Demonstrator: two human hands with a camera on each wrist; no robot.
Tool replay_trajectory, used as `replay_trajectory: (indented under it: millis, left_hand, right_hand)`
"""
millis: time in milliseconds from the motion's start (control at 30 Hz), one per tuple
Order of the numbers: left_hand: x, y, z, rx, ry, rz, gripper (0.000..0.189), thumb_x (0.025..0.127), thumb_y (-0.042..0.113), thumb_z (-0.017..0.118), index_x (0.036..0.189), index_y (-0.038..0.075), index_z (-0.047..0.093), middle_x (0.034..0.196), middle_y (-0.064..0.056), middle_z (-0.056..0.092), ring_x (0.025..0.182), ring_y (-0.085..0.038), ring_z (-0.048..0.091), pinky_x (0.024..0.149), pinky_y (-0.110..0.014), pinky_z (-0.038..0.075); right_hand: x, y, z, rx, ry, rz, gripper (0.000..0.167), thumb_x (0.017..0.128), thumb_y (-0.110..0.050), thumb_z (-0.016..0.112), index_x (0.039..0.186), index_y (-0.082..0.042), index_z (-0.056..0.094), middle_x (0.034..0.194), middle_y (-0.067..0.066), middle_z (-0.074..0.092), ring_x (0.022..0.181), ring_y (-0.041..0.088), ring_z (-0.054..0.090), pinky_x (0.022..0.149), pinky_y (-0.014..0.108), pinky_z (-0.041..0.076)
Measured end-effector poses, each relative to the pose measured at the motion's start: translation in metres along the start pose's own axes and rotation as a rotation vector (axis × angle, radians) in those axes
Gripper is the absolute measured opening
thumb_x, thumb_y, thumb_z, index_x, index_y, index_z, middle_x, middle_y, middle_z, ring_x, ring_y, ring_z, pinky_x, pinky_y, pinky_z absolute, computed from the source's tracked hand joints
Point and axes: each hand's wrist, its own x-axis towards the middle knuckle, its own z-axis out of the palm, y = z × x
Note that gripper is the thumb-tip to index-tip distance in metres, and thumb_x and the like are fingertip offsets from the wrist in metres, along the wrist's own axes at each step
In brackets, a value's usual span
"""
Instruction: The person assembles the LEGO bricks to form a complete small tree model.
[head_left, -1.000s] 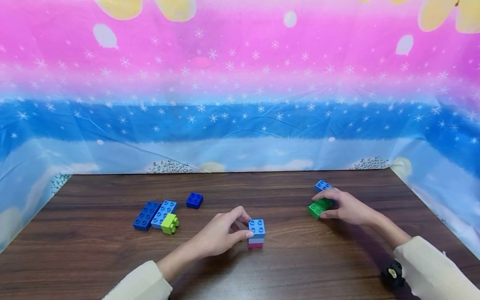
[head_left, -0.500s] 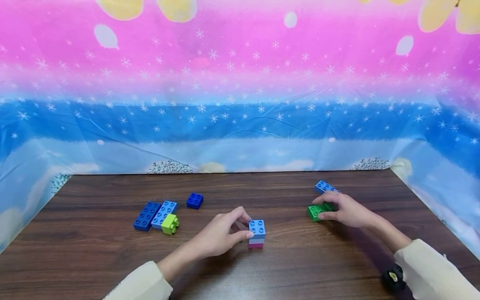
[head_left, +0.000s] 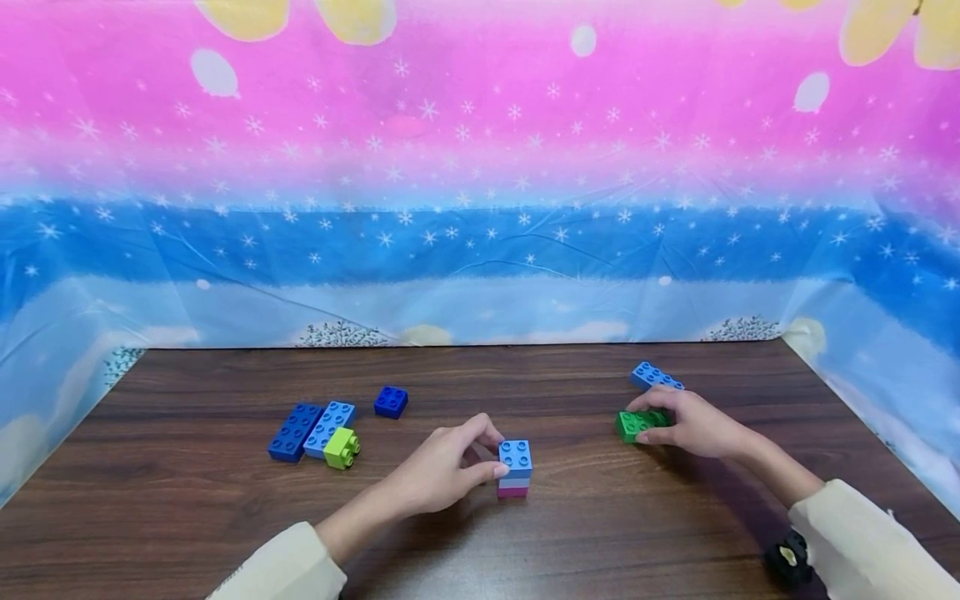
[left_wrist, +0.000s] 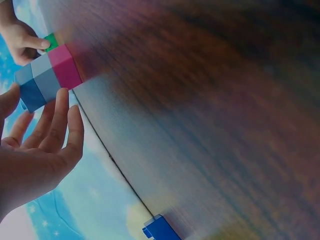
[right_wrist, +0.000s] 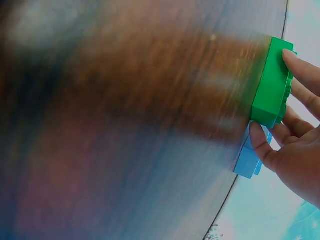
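Note:
In the head view, my left hand (head_left: 442, 467) holds a small upright stack of toy building bricks (head_left: 514, 458) between thumb and fingers. The stack is light blue on top, pale grey-blue in the middle and magenta at the bottom, standing on the table. Over to the right, my right hand (head_left: 701, 423) grips a long green brick (head_left: 632, 427) by its sides, low at the tabletop; part of it is hidden under the fingers. The right wrist view shows the thumb on the green brick (right_wrist: 273, 82). Just behind it lies a light blue brick (head_left: 651, 375).
On the left of the wooden table (head_left: 187, 500) lie a long dark blue brick (head_left: 296, 433), a light blue brick (head_left: 330, 421) and a lime green brick (head_left: 340, 447) tipped on its side. A small dark blue brick (head_left: 391, 402) sits apart. A patterned cloth (head_left: 480, 308) bounds the back.
My right hand has turned the green brick so it lies more crosswise, and drawn slightly away from the light blue brick, which shows more. The left hand and stack stay put.

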Motion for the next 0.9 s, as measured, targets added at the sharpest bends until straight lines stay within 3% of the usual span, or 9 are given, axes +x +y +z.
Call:
replay_trajectory:
  millis: [167,567,900]
  left_hand:
    - [0.0,0.001,0.0,-0.003,0.0,-0.003,0.016,0.09,0.019,0.059,0.102,0.011,0.053,0.1,-0.003,0.063,0.085,-0.014,0.06,0.071,-0.027,0.047]
    - [0.0,0.0,-0.001,-0.008,-0.002,-0.003,0.016,0.09,0.019,0.059,0.101,0.011,0.053,0.1,-0.003,0.063,0.085,-0.014,0.06,0.071,-0.027,0.047]
    - [0.0,0.001,-0.001,-0.016,-0.011,-0.007,0.016,0.09,0.019,0.059,0.102,0.01,0.052,0.1,-0.003,0.063,0.085,-0.015,0.06,0.071,-0.027,0.047]
  right_hand:
    - [0.001,0.0,0.002,0.02,0.013,0.031,0.033,0.083,-0.029,0.067,0.11,-0.011,0.06,0.103,-0.001,0.057,0.089,0.015,0.051,0.071,0.031,0.044]
    - [0.001,-0.003,0.002,0.039,0.041,0.01,0.03,0.084,-0.033,0.065,0.108,-0.015,0.06,0.097,-0.006,0.056,0.087,0.013,0.05,0.071,0.03,0.043]
    - [0.007,-0.02,0.004,0.099,0.055,-0.078,0.027,0.085,-0.026,0.066,0.108,-0.013,0.059,0.096,-0.004,0.057,0.082,0.011,0.051,0.067,0.027,0.045]
